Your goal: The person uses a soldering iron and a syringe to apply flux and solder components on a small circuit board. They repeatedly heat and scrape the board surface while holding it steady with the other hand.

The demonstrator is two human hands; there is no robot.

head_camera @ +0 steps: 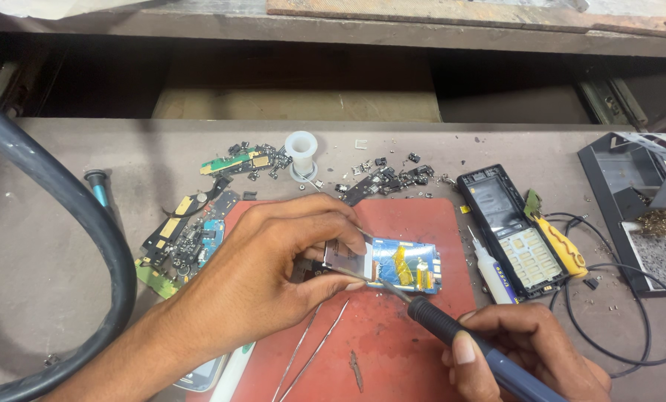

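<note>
Hands busy: left (273,257) pinching blue circuit board (400,264); right (530,350) gripping soldering iron (452,335), on red mat (392,350)

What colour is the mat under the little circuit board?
Red. The mat shows best in the head view, under the circuit board.

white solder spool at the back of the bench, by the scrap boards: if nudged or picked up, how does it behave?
The small white plastic solder spool stands on its flange, so it probably slides rather than rolls unless tipped. It looks nearly bare of wire, so likely light. Loose black chip scraps and the green scrap circuit board lie close by, so a push may scatter them.
</note>
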